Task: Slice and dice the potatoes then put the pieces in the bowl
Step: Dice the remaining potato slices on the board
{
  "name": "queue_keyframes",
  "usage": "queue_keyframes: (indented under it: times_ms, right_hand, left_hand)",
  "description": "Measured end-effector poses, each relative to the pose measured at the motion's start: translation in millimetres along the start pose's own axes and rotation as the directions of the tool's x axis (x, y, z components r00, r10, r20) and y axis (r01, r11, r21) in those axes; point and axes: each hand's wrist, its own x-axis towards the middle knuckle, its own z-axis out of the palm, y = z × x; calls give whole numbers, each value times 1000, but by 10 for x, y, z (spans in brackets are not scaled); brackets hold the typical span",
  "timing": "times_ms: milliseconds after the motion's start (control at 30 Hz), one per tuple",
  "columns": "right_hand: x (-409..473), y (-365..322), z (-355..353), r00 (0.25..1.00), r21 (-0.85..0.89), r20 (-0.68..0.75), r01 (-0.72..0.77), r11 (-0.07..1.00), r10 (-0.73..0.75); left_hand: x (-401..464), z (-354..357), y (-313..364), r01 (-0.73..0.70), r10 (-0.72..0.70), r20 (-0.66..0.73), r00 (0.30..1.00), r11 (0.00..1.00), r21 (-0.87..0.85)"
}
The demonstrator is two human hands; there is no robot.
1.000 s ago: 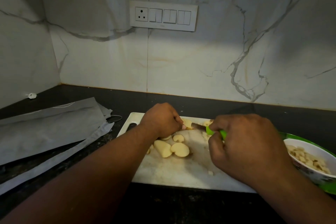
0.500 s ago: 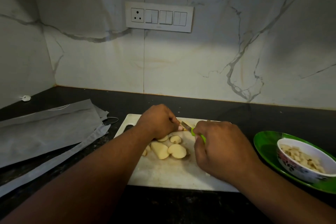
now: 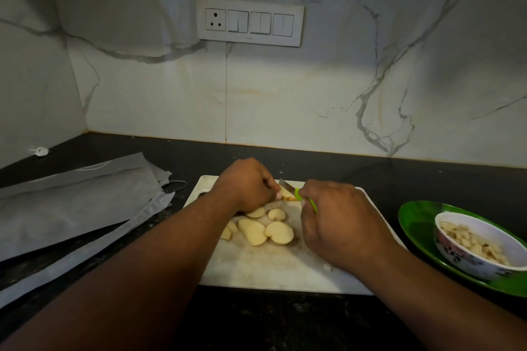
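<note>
Bowl (image 3: 482, 245) now nearer, apparently diced potato (image 3: 472, 241).

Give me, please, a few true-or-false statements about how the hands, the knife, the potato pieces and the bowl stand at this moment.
1. The right hand grips a knife with a green handle. True.
2. The bowl stands directly on the cutting board. False: it sits on a green plate, right of the board.
3. The bowl is empty. False: it holds diced potato.
4. Potato slices lie loose on the board, nearer the person than the left hand. True.
5. The left hand holds a potato piece at the blade. True.
</note>
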Motion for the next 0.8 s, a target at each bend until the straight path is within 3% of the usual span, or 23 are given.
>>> queue_keyframes:
  times_ms: [267, 467, 800]
  right_hand:
    - [-213, 23, -251, 995, -27, 51, 91, 996, -89]
    - [-159, 70, -270, 993, 20, -108, 53, 998, -50]
    - [-2, 67, 36, 998, 58, 41, 37, 998, -39]
  left_hand:
    - [14, 28, 26, 34, -35, -4, 999, 999, -26]
    - [-7, 9, 25, 26, -27, -15, 1000, 999, -41]
    - [-11, 25, 17, 53, -56, -30, 998, 996, -70]
